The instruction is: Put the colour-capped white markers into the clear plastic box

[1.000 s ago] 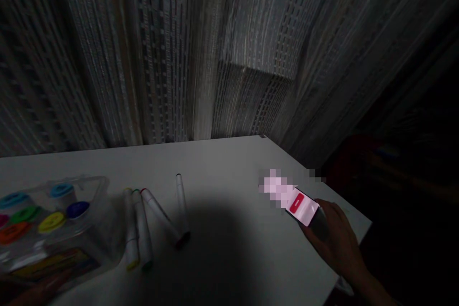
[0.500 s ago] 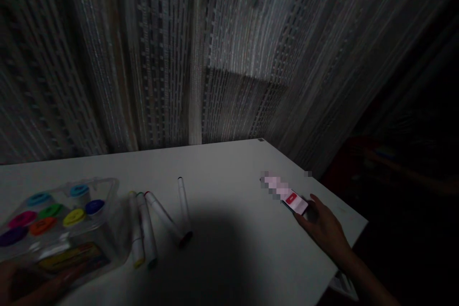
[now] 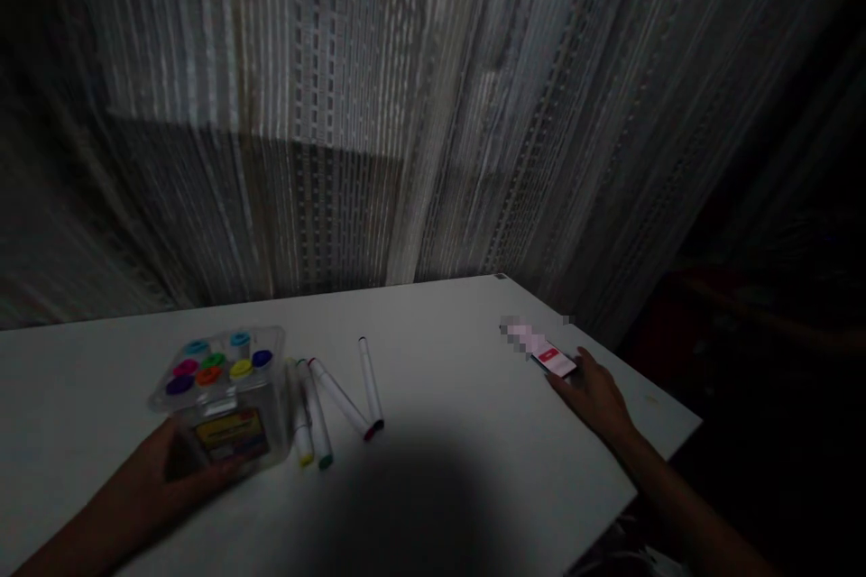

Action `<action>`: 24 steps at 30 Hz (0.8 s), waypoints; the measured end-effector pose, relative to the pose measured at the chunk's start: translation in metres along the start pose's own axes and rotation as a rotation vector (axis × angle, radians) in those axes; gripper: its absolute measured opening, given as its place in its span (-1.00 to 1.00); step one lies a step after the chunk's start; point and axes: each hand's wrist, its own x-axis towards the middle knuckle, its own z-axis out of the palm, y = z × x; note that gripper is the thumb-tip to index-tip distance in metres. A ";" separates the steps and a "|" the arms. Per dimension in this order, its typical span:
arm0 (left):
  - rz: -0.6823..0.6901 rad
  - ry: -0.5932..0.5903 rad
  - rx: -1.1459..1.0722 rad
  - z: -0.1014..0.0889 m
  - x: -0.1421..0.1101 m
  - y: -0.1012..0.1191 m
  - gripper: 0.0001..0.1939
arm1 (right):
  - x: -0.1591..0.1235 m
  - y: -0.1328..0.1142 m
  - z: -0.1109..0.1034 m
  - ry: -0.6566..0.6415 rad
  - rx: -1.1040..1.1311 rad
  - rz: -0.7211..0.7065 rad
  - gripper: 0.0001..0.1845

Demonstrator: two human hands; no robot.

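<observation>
My left hand (image 3: 152,487) grips the front left corner of a clear plastic box (image 3: 276,428), its thumb along the front under a yellow label. Its other fingers are partly hidden. Jars with lids of several colours, such as a yellow lid (image 3: 241,369), show at the top of the box. On the right of the table, my right hand (image 3: 599,397) is closed around the near end of a smartphone (image 3: 558,362). The phone's screen is lit pink with a red button, and its far part is pixelated.
Several white markers lie just right of the box, among them one with a green end (image 3: 317,419) and one with a black end (image 3: 370,383). They rest on a white table (image 3: 439,343). Behind its far edge hangs a striped curtain (image 3: 352,108). The room is dim.
The view has shifted, so the box and my left hand show more fully and farther right. In my right hand, the phone has come down flatter toward the table. The markers keep their arrangement.
</observation>
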 end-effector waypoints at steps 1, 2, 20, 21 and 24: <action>0.007 -0.076 -0.012 -0.001 -0.001 0.002 -0.39 | -0.001 -0.002 -0.002 0.040 0.003 -0.041 -0.21; 0.024 -0.153 -0.030 -0.003 -0.003 0.005 -0.41 | 0.000 -0.006 -0.006 0.078 0.009 -0.090 -0.25; 0.272 0.113 -0.283 -0.018 -0.004 0.084 -0.52 | -0.037 -0.317 -0.024 -0.292 0.357 -0.540 -0.67; 0.264 0.124 -0.317 -0.009 -0.005 0.076 -0.52 | -0.041 -0.322 -0.017 -0.281 0.405 -0.509 -0.68; 0.288 0.156 -0.419 0.008 -0.004 0.059 -0.49 | -0.046 -0.321 0.004 -0.190 0.457 -0.452 -0.74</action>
